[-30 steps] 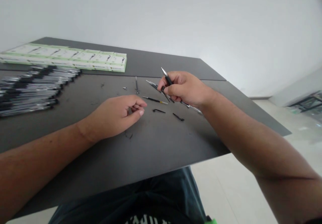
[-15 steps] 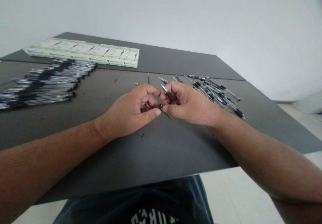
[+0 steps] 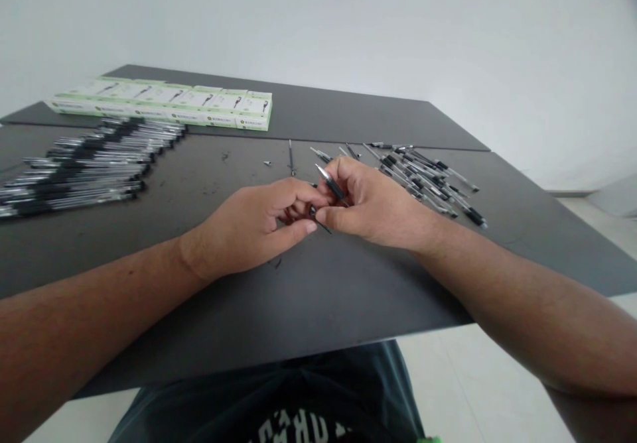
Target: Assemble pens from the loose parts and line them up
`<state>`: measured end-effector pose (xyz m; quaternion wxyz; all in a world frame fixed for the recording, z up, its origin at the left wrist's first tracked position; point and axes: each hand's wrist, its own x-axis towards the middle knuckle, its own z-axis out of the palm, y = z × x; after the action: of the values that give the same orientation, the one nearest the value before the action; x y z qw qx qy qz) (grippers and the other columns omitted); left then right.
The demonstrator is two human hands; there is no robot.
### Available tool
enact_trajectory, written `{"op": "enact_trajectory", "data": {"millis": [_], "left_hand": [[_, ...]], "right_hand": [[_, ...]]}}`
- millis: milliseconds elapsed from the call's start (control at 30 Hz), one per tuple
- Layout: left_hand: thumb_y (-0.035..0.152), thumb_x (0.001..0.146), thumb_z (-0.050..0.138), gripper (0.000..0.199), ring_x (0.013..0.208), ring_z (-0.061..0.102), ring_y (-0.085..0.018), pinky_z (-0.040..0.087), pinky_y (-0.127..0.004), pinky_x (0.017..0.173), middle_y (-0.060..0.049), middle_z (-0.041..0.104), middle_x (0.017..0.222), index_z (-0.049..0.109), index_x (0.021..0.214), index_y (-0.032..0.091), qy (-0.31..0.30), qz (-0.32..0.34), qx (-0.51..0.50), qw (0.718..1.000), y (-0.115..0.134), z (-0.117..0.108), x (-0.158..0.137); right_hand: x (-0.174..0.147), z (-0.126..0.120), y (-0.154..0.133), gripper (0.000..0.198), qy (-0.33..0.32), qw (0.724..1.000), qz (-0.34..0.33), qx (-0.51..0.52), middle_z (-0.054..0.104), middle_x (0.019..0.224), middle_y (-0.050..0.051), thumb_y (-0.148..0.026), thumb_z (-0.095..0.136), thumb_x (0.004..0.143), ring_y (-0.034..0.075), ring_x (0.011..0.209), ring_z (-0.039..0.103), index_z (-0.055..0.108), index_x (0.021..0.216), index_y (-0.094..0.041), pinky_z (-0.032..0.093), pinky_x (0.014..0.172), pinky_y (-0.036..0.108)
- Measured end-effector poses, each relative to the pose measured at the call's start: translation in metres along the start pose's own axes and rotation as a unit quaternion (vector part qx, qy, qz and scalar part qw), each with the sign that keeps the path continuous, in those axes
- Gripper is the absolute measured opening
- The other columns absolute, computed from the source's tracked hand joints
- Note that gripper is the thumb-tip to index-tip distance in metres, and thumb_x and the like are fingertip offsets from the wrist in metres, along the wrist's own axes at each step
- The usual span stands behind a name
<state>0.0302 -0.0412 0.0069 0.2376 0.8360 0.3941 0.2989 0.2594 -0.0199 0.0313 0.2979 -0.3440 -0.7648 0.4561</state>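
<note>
My right hand [image 3: 365, 197] is closed on a pen [image 3: 331, 181], whose silver tip points up and away while its black grip lies among the fingers. At the tip of the same thumb is a small black piece [image 3: 313, 211] with a thin dark strip, possibly a pen cap with its clip. My left hand [image 3: 271, 214] meets the right one over the table. Its fingers are curved, with the thumb apart from the index finger, and they come close to the black piece. Whether they touch it is hidden.
Loose pen parts [image 3: 428, 181] lie in a pile at right. Rows of pens [image 3: 94, 164] lie at left, before green-white boxes [image 3: 189, 105]. A thin refill-like stick [image 3: 291, 156] and a small tip [image 3: 267, 163] lie beyond my hands on the dark table [image 3: 318, 297].
My left hand has moved slightly, its index finger now reaching further over toward my right fingers. The right hand keeps its hold on the pen. The view has shifted a little.
</note>
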Motion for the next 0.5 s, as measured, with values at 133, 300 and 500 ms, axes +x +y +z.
{"op": "enact_trajectory", "data": {"millis": [133, 300, 500], "left_hand": [[0.04, 0.098, 0.06, 0.027, 0.102, 0.077, -0.021, 0.057, -0.032, 0.09, 0.0, 0.083, 0.115, 0.076, 0.116, 0.029, -0.032, 0.02, 0.044, 0.998, 0.004, -0.006, 0.003], [0.042, 0.097, 0.064, 0.028, 0.084, 0.075, -0.019, 0.056, -0.032, 0.082, 0.0, 0.081, 0.094, 0.075, 0.118, 0.026, 0.027, -0.014, 0.036, 0.999, -0.002, -0.008, 0.002], [0.041, 0.096, 0.068, 0.031, 0.086, 0.077, -0.021, 0.061, -0.033, 0.081, -0.005, 0.082, 0.095, 0.076, 0.121, 0.023, 0.091, -0.03, -0.014, 0.995, -0.019, -0.006, 0.005]], "right_hand": [[-0.001, -0.002, 0.001, 0.03, -0.01, 1.0, -0.015, -0.02, 0.056, 0.082, -0.006, -0.02, 0.077, 0.079, 0.015, 0.072, 0.051, 0.054, 0.096, -0.026, 0.041, 0.064, 0.03], [-0.002, -0.018, 0.005, 0.02, -0.002, 0.996, -0.047, -0.08, 0.065, 0.091, 0.0, -0.039, 0.073, 0.095, 0.017, 0.079, 0.056, 0.063, 0.101, -0.024, 0.044, 0.071, 0.031], [-0.001, -0.038, 0.004, 0.027, 0.017, 0.971, -0.061, -0.229, 0.074, 0.085, 0.002, -0.033, 0.051, 0.107, 0.018, 0.077, 0.064, 0.073, 0.1, -0.02, 0.043, 0.073, 0.031]]}}
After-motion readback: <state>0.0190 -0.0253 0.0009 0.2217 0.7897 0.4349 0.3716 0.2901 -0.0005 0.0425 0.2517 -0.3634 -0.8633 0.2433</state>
